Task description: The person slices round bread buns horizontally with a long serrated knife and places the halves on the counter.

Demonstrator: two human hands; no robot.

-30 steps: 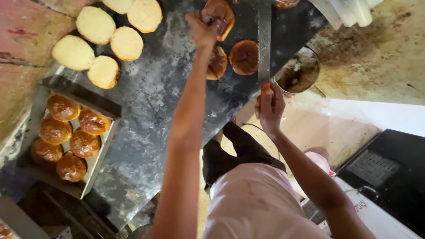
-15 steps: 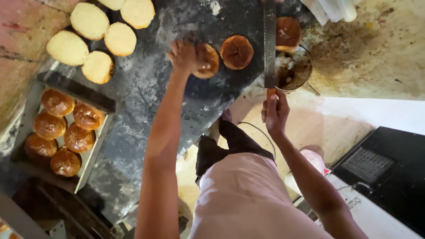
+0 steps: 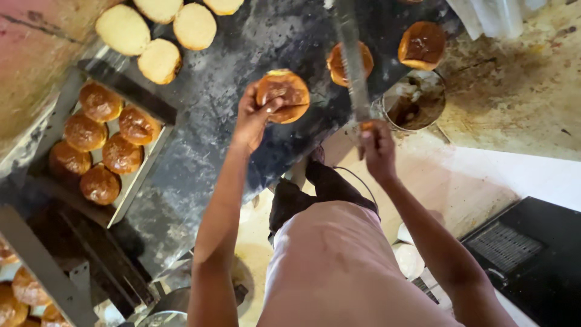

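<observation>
Taking the counter (image 3: pixel 200 175) as my mark: at its left edge a tray (image 3: pixel 136 184) holds glazed buns. Mid-counter, my left hand (image 3: pixel 251 118) grips a bun (image 3: pixel 283 95), fingers clenched round its side; I judge it light, soft, easily crushed. My right hand (image 3: pixel 378 148) clasps a long knife (image 3: pixel 352 60) by its handle, which the fist hides; the blade's tip is cut off at the top.

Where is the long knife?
In the head view, the long knife is right of centre, gripped by the right hand, its blade lying across a bun on the dark worktop.
</observation>
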